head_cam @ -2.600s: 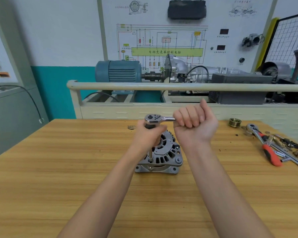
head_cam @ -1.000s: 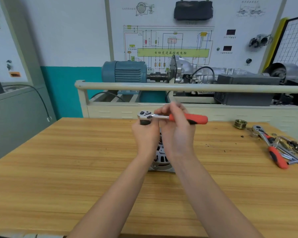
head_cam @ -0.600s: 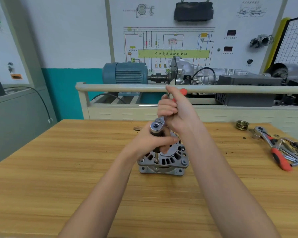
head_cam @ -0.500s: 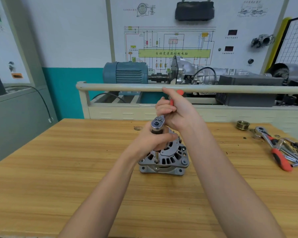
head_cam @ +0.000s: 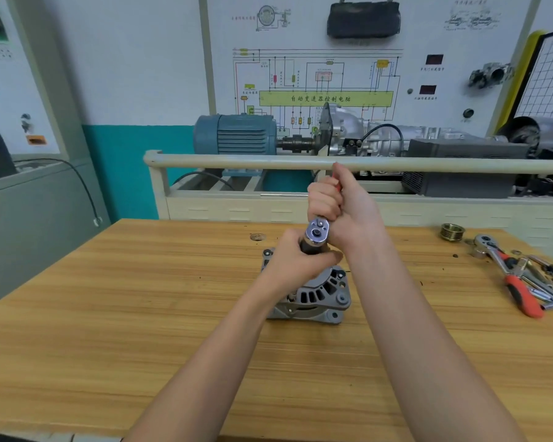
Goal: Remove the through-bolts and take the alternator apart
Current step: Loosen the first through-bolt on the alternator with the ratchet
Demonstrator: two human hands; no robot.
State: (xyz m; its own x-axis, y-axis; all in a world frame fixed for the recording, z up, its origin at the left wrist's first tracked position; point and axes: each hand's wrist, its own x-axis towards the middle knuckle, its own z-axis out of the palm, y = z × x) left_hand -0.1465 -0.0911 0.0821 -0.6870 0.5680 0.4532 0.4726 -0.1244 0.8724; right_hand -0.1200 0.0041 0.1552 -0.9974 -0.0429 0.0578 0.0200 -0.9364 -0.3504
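Both hands work over the alternator point(head_cam: 316, 295), which sits mid-table on the wooden bench point(head_cam: 109, 314): the left hand point(head_cam: 296, 266) curls around the dark socket under the ratchet point(head_cam: 316, 232) head, and the right hand point(head_cam: 342, 212) is clenched on the ratchet's red handle, which points toward 12 o'clock. Off at 3 o'clock lie a second ratchet point(head_cam: 511, 282) among loose tools and a ribbed pulley point(head_cam: 452, 232).
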